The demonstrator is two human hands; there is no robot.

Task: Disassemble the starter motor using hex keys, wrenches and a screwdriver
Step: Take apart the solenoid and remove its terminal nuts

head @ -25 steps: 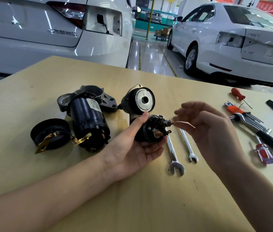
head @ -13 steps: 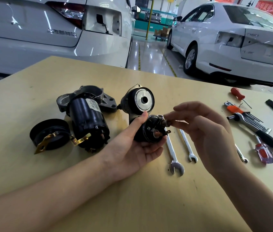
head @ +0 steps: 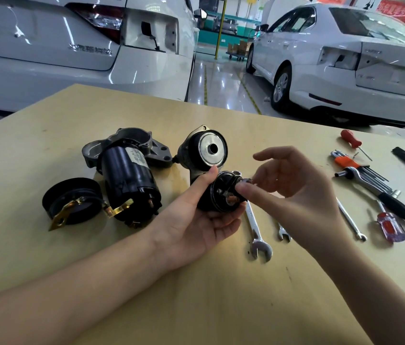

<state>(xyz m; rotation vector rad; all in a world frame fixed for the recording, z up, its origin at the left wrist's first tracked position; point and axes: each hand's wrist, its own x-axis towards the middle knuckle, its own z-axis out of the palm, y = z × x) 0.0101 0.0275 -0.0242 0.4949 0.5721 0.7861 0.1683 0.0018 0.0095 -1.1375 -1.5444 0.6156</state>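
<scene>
Gripping black solenoid cap (head: 217, 195) in left hand (head: 196, 225), right hand (head: 293, 185) pinching its terminal nut (head: 246, 181) w/ thumb & finger

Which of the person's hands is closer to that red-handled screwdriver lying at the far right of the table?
Right. The right hand is nearer the red-handled screwdriver, which lies to its right with a wrench between them. The left hand grips the black solenoid cap, farther left.

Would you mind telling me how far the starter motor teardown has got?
Done: the end cap and solenoid body lie apart from the motor. In hand: the left hand holds the solenoid cap while the right hand pinches its terminal nut. Left: the motor itself looks unopened.
</scene>
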